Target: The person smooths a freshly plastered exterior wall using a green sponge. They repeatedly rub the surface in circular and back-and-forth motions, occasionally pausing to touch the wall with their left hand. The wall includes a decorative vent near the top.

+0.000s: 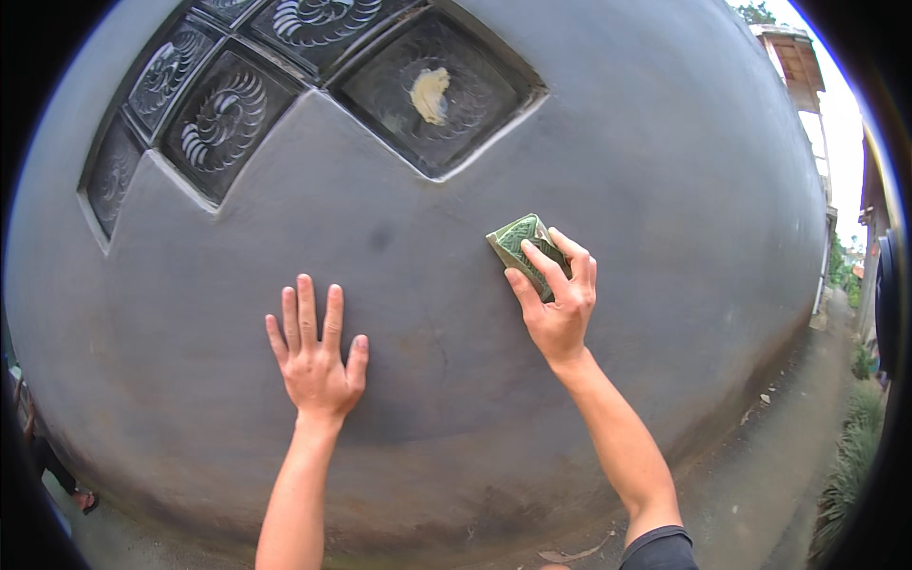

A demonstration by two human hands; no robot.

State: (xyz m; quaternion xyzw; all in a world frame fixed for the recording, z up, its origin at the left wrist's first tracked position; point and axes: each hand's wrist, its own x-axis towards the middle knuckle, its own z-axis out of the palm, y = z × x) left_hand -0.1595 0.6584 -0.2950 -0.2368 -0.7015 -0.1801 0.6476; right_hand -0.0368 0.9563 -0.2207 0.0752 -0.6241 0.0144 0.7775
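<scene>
My left hand [320, 366] lies flat against the grey wall [408, 323], its fingers spread and nothing in it. Higher up and to the right, my right hand [562, 309] grips a small rectangular green block [522, 234] with a raised pattern on its outer face. Thumb and fingers clasp the block's edges, and its underside, hidden from me, is against or very close to the wall. Above both hands, dark glass blocks [224, 119] with a spiral shell relief are set in the wall. One of them, the glass block at the right [375, 81], carries a pale yellowish patch [430, 96].
Along the wall's foot runs a concrete path [760, 494], with grassy plants [852, 456] beside it at the right. A building with a wooden overhang [796, 66] stands at the upper right. Part of another person [59, 465] shows at the far left edge.
</scene>
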